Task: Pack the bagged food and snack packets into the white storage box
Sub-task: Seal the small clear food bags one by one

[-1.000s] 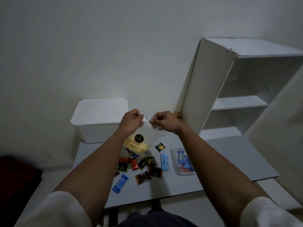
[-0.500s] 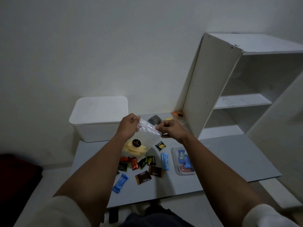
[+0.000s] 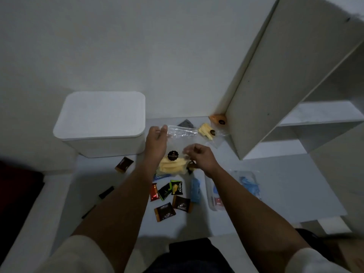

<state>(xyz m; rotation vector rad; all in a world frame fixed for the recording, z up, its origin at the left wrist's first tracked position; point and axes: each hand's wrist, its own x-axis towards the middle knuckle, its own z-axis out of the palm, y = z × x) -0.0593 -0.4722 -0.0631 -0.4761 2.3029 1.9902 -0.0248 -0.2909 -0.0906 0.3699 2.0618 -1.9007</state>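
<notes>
The white shelf unit (image 3: 275, 75) stood well off to the right of both hands, its side panel slanting down to the desk (image 3: 285, 194). The white storage box (image 3: 100, 123) sat just left of the left hand (image 3: 155, 142), with its lid on, so by my reading nothing could go in until that lid came off.

The clear bag of yellow food (image 3: 173, 164) hung between the two hands above the desk, its long axis running from the upper left down toward the right hand. The left hand gripped the bag's top edge, fingers curled over the crinkled plastic. The right hand (image 3: 199, 156) was at the bag's lower right side with loosely curled fingers; whether it actually had hold of the plastic I could not tell through the blur. The box lay to the left of the bag, and the left hand was the nearer one to it, so the coming move looked like a short carry leftward led by that hand.

A second clear bag of yellow food (image 3: 206, 132) lay beyond the right hand, near the foot of the shelf unit. A clear tray with blue packets (image 3: 232, 190) rested under the right forearm. Small snack packets (image 3: 177, 196) were scattered on the desk below both hands, and one brown packet (image 3: 123, 164) lay apart, near the box's front, left of the left forearm.
</notes>
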